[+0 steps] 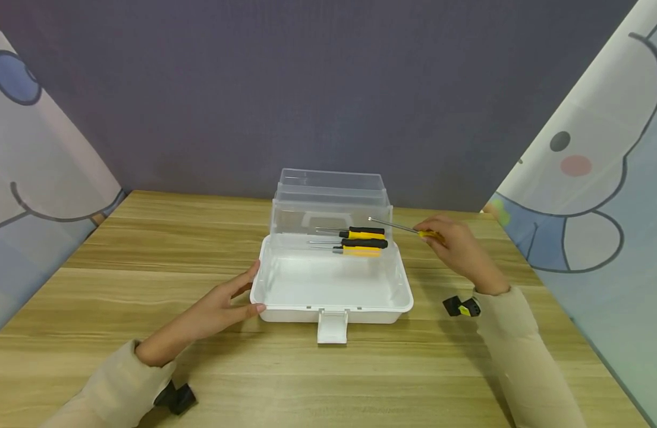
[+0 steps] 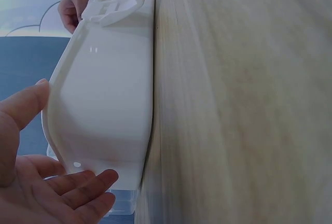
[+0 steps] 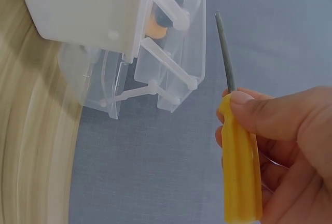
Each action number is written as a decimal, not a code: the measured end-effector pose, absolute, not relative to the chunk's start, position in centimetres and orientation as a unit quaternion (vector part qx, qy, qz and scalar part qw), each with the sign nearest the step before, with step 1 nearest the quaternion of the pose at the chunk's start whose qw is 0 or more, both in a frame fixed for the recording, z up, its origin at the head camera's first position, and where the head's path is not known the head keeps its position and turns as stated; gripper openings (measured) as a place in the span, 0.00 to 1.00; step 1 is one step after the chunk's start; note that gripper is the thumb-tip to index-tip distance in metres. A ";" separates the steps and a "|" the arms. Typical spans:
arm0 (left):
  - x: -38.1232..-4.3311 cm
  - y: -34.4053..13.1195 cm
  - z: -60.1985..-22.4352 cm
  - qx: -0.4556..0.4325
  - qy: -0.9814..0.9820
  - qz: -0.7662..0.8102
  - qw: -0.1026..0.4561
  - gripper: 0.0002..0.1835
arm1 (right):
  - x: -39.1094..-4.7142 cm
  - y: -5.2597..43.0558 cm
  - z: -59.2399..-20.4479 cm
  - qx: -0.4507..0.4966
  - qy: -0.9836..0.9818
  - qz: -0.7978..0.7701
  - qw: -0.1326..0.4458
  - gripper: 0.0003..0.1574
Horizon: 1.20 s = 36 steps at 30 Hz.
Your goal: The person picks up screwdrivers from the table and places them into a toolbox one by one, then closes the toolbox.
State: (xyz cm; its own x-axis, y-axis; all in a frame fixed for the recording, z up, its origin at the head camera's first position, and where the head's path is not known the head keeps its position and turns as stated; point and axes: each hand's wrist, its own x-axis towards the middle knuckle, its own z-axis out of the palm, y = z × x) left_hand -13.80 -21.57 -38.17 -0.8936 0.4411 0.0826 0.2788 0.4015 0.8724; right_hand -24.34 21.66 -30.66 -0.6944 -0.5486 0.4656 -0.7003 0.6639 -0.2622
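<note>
Yellow plastic fills the right hand (image 1: 451, 241) of a person at a wood-grain tabletop (image 1: 119, 285), the fingers wrapped round the handle of one yellow screwdriver (image 3: 237, 146) and the thumb pressed near the base of its shaft. Raised at the right of one white box (image 1: 291, 315), the tool points its metal shaft leftward; the right wrist view shows its tip apart from the box's clear trays (image 1: 288, 223).

Four more handles, by what can be made out, lie side by side in the trays at the back of the box: two black handles (image 1: 364, 243) and two yellow handles (image 1: 357, 251), their thin shafts pointing left. Tiers and folding links show in the right wrist view, though overlapping plastic makes the tiers hard to count.

At the box's left side, the left hand (image 1: 218, 306) is spread, its thumb touching the rim by the front corner and its relaxed fingers along the side, holding nothing. One white latch (image 1: 332, 328) juts from the front wall.

Two beige sleeves (image 1: 119, 380) reach in from below, each with a black device (image 1: 176, 398) at the wrist. Two cartoon-printed sheets (image 1: 590, 148) flank one dark backdrop (image 1: 317, 95).
</note>
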 end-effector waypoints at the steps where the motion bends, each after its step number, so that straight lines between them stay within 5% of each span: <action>1: -13.8 -21.6 -38.2 0.216 0.833 0.502 0.081 0.45 | -24.4 21.6 -30.7 0.349 -0.895 0.215 0.177 0.16; 36: -14.0 -21.6 -38.4 0.221 0.833 0.502 0.079 0.45 | -24.2 20.6 -31.2 0.351 -0.894 0.221 0.170 0.17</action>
State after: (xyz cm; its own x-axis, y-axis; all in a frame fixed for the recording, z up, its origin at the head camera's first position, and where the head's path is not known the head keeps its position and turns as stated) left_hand -13.98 -21.63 -38.44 -0.8903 0.4464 0.0903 0.2884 0.3991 0.8704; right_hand -24.23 20.59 -31.21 -0.6954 -0.5525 0.4596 -0.7029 0.6560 -0.2749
